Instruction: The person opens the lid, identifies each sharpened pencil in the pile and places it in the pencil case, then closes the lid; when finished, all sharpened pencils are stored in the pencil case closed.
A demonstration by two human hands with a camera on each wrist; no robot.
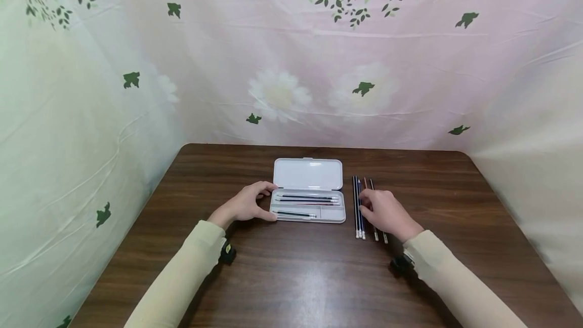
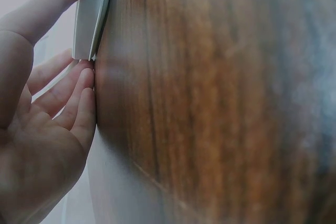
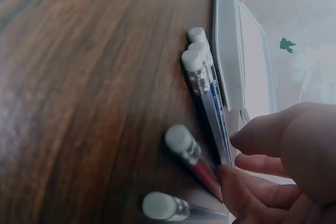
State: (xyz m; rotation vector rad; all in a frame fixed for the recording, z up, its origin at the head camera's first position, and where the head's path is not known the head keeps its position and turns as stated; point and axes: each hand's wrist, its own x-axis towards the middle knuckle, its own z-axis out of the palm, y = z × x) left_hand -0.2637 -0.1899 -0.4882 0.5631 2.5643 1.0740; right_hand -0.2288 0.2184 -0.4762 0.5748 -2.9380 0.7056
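Observation:
A white pencil case (image 1: 307, 220) lies with its lid (image 1: 307, 173) laid back, several pencils (image 1: 307, 199) in its compartments. At its left end my left hand (image 1: 248, 201) grips it, thumb at the near corner and fingers at the far one. Right of the case, my right hand (image 1: 382, 209) reaches down over loose pencils with white erasers. Its thumb and fingertips are right at a blue pencil (image 3: 214, 103) and a red pencil (image 3: 202, 171); I cannot tell whether they pinch one. A dark pencil (image 1: 372, 184) lies under the hand's right side.
The brown wooden table (image 1: 273, 277) carries the case and pencils near its far side. Behind it hangs a pale cloth (image 1: 319, 54) with leaf and flower prints, which also runs down both sides. Each wrist bears a small black camera.

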